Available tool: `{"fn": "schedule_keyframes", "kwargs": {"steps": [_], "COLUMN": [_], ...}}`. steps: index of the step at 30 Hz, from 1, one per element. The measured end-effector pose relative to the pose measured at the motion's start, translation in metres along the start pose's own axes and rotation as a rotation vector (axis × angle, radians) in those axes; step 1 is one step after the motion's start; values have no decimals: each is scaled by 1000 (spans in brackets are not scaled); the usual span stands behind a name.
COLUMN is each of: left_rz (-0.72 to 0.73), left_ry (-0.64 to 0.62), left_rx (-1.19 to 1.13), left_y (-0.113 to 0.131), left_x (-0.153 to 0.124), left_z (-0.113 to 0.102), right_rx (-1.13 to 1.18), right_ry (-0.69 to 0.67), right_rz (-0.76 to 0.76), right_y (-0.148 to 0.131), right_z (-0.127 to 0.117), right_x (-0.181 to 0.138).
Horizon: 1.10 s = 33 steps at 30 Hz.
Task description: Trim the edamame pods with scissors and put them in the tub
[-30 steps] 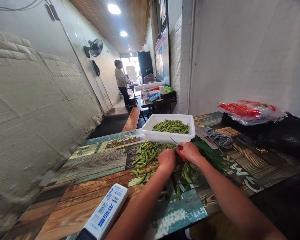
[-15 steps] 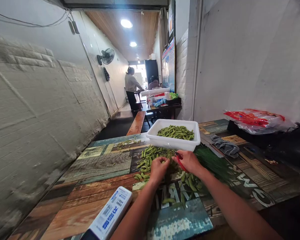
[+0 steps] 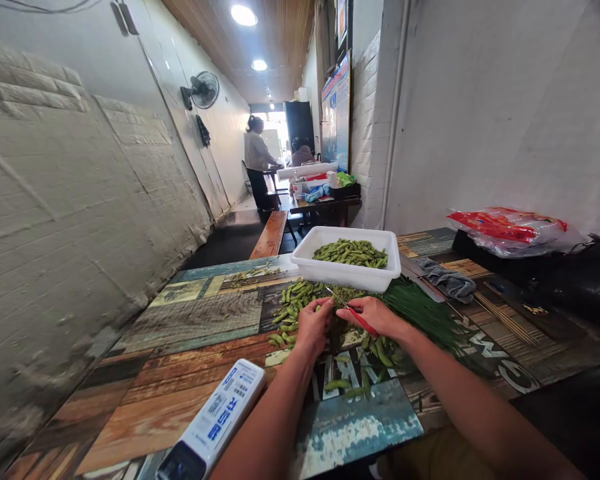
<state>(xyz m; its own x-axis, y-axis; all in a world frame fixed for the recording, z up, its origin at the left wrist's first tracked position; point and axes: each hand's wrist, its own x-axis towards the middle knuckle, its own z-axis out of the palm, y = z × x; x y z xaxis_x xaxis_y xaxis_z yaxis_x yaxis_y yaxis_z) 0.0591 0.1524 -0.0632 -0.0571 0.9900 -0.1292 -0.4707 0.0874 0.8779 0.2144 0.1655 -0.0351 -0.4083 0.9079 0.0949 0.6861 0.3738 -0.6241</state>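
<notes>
My right hand (image 3: 379, 316) grips a pair of red-handled scissors (image 3: 364, 321), whose thin blades point up and left toward my left fingertips. My left hand (image 3: 314, 327) is closed in a pinch, with a bit of a green edamame pod (image 3: 319, 307) showing at its fingers; most of it is hidden. Around both hands lies a loose pile of edamame pods (image 3: 291, 308), with small trimmings among them. Several more pods (image 3: 381, 351) lie below my right hand. Just beyond the hands, a white plastic tub (image 3: 347, 276) holds many pods.
A white box-shaped device (image 3: 223, 407) lies at the near left. Right of the tub are long green leaves (image 3: 423, 313), a grey cloth (image 3: 447, 279), thin sticks (image 3: 505, 320) and a red-and-clear plastic package (image 3: 515, 230). A person (image 3: 257, 160) stands far back, near another seated one.
The view has tipped down slightly. The scissors have swung so that their blades now reach toward my left fingertips, and my hands are close together.
</notes>
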Motion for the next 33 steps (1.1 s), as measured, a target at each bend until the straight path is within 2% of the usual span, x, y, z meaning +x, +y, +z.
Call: {"fn": "schedule_keyframes", "kwargs": {"steps": [14, 20, 24, 26, 30, 33], "left_rz": [-63, -90, -63, -87, -151, -145], "left_ry": [-57, -43, -12, -44, -147, -130], "left_rx": [94, 73, 126, 213, 275, 181], "left_y": [12, 17, 19, 18, 16, 17], "left_x": [1, -1, -2, -3, -6, -4], "left_z": [-5, -4, -4, -4, -2, -3], "right_rx": [60, 75, 56, 107, 229, 221], "right_ry": [-32, -30, 65, 123, 118, 128], "right_rz": [-27, -6, 23, -4, -104, -99], "right_y": [-4, 6, 12, 11, 4, -1], "right_z": [-1, 9, 12, 11, 8, 11], "right_x": [-3, 0, 5, 6, 3, 0]}}
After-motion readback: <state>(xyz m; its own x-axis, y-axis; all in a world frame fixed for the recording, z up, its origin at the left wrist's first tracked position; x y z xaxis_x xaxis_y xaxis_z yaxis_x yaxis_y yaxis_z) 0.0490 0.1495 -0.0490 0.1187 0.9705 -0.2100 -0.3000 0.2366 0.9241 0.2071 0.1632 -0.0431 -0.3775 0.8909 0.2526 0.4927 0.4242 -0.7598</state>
